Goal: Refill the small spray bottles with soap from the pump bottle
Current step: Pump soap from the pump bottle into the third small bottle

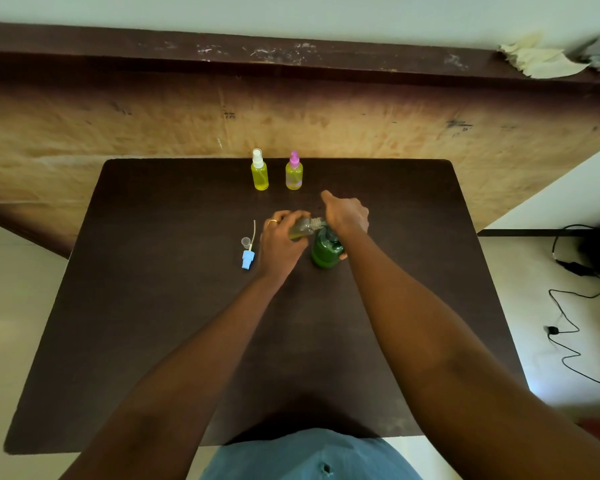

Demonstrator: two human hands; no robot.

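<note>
Small clear uncapped spray bottle (302,230), gripped tilted in left hand (279,244), neck pointing right at spout of green plastic pump bottle (324,252); right hand (345,213) covers pump, finger curl indiscernible.

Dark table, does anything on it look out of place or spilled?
No spill shows. The blue spray head with its dip tube lies on its side beside the left hand; the tilted clear bottle that hand holds is uncapped.

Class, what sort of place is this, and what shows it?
Likely a plain indoor room, perhaps a home or workshop: a dark table by a bare plywood board, loose cables on the floor, rags on a ledge.
</note>
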